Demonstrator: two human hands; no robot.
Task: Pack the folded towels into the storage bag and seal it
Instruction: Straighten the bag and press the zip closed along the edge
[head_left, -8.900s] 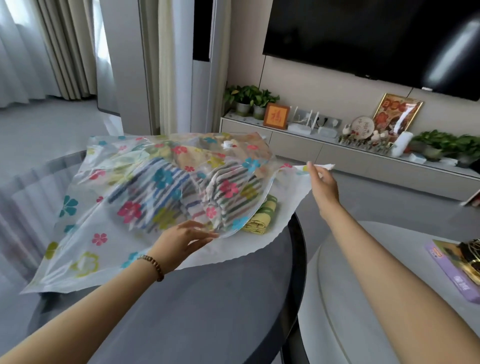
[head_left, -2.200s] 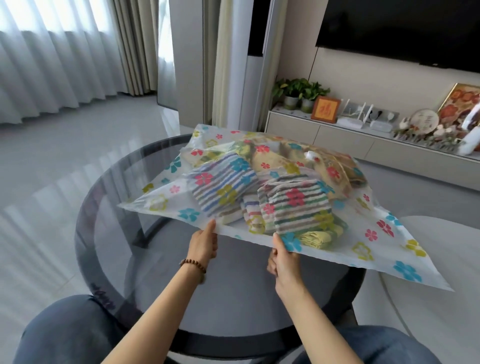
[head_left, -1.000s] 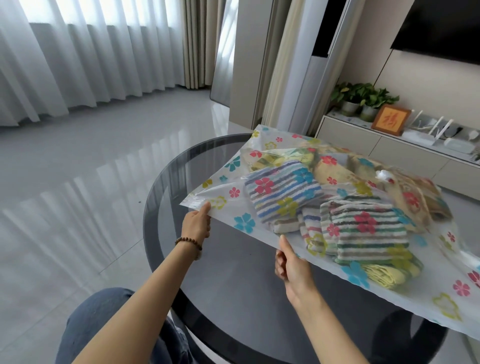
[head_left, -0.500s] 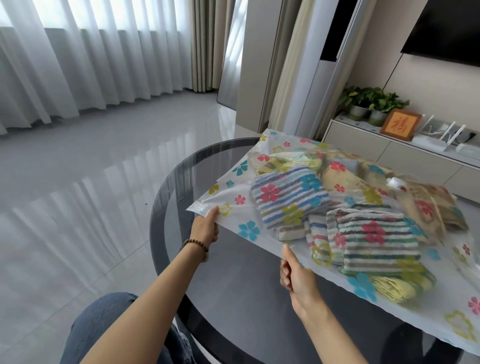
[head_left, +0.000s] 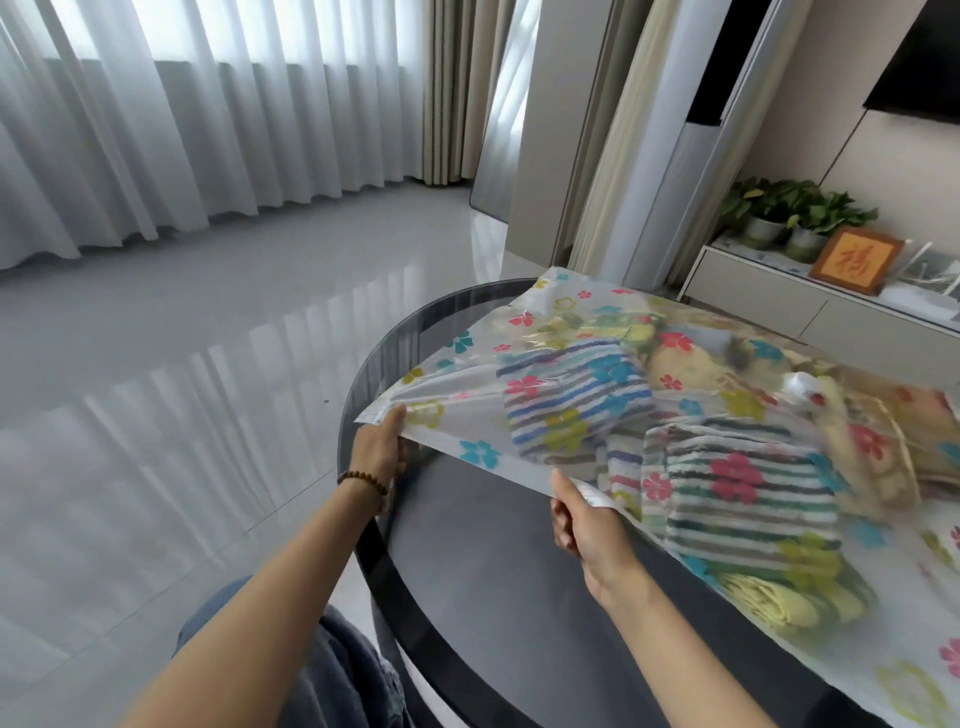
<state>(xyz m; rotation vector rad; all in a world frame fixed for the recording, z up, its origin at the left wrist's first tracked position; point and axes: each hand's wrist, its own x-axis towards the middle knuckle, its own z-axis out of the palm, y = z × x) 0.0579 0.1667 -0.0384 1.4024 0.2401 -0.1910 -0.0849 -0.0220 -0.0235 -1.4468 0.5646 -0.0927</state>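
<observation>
A clear storage bag (head_left: 467, 410) printed with coloured flowers lies across the round dark glass table (head_left: 498, 587). Inside it are several folded towels: a blue-striped one (head_left: 571, 400), a green-and-dark striped one (head_left: 748, 499) and a yellow one (head_left: 779, 603) nearest me. My left hand (head_left: 379, 447) pinches the bag's near left corner, thumb on top. About a forearm's length to the right, my right hand (head_left: 582, 525) pinches the same near edge, which is lifted slightly off the glass.
The table's dark rim (head_left: 374, 551) curves just beyond my knees in blue jeans (head_left: 332, 670). A glossy grey floor (head_left: 182, 364) spreads left toward white curtains (head_left: 156, 130). A low cabinet (head_left: 779, 306) with potted plants (head_left: 779, 213) and a framed picture (head_left: 854, 260) stands back right.
Over the last second my left hand has slid left along the near edge to the bag's corner. My right hand has kept its pinch on the edge. The view has turned left.
</observation>
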